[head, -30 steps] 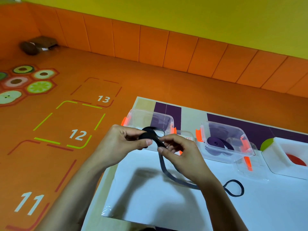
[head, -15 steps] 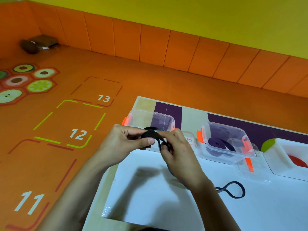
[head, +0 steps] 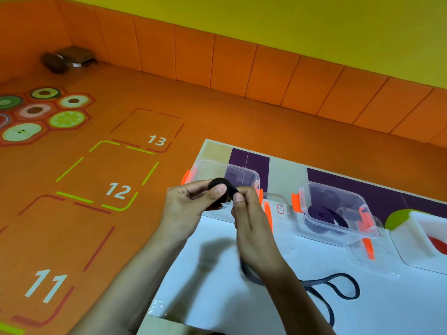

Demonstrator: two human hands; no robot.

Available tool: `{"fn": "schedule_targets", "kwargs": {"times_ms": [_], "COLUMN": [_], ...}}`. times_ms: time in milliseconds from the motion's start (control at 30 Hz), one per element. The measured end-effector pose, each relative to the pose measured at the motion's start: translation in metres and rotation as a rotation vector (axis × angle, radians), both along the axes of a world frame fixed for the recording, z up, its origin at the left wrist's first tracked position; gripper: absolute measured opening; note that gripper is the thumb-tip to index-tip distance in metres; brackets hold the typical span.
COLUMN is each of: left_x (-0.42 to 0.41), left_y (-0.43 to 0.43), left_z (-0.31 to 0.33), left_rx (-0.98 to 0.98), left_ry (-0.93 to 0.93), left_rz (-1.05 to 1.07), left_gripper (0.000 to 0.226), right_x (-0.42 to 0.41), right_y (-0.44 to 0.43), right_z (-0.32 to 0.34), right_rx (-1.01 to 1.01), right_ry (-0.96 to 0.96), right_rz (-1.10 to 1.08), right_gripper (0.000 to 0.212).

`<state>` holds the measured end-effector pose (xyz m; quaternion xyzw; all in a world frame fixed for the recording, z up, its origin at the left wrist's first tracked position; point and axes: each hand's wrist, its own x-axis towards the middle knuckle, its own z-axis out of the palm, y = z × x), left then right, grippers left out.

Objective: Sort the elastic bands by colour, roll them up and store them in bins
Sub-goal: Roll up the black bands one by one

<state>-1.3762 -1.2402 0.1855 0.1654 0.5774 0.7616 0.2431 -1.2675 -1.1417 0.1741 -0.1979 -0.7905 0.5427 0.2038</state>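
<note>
Currently the left hand [head: 191, 206] pinches the rolled black coil [head: 217, 184] between thumb and fingers, above the table's [head: 215, 151] far-left corner. Just right of it, the right hand [head: 254, 228] grips the unrolled tail [head: 307, 285] against the coil. That tail runs down-right toward the near edge.

surface: table [head: 285, 165], top patterned in purple and beige | cover: white sheet [head: 217, 298] is spread over the near part | far row, left to right: clear bin [head: 217, 168] with orange clips; clear lid [head: 280, 213]; second clear bin [head: 312, 189], purple rolls [head: 321, 215] held inside; white bin [head: 411, 233] | on sheet: the looped loose end of black band [head: 341, 274] is laid
</note>
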Motion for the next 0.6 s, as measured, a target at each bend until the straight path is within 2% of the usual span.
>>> {"fn": "schedule_targets", "kwargs": {"times_ms": [33,133,167,233,300,433,600], "left_x": [0.003,0.012,0.016,0.024,0.030,0.029,-0.008], "left_y": [0.002,0.009,0.011,0.015,0.019,0.021,0.001], "left_z": [-0.001,-0.007,-0.010,-0.014,-0.017,-0.015,-0.010], "left_rx": [0.006,0.003,-0.008,-0.002,0.025,-0.041,-0.219], "left_ry": [-0.029,-0.124,-0.148,-0.186,-0.209,-0.208,-0.063], "left_rz": [0.040,0.123,0.143,0.162,0.155,0.069,-0.322], "left_gripper": [0.016,0.014,0.013,0.014,0.017,0.011,0.025], "right_x": [0.000,-0.003,-0.004,-0.006,-0.006,-0.003,0.013], "right_y": [0.000,-0.003,-0.003,-0.004,-0.003,0.009,0.032], "right_z": [-0.001,-0.001,-0.003,-0.005,-0.007,-0.008,-0.007], "right_rx": [0.072,0.292,0.364,0.445,0.459,0.466,0.216], "right_ry": [-0.032,-0.133,-0.145,-0.131,-0.105,-0.134,-0.083], "right_rz": [-0.003,0.041,0.017,-0.060,-0.111,-0.073,0.109], "right_gripper": [0.026,0.056,0.059,0.051,0.042,0.040,0.048]}}
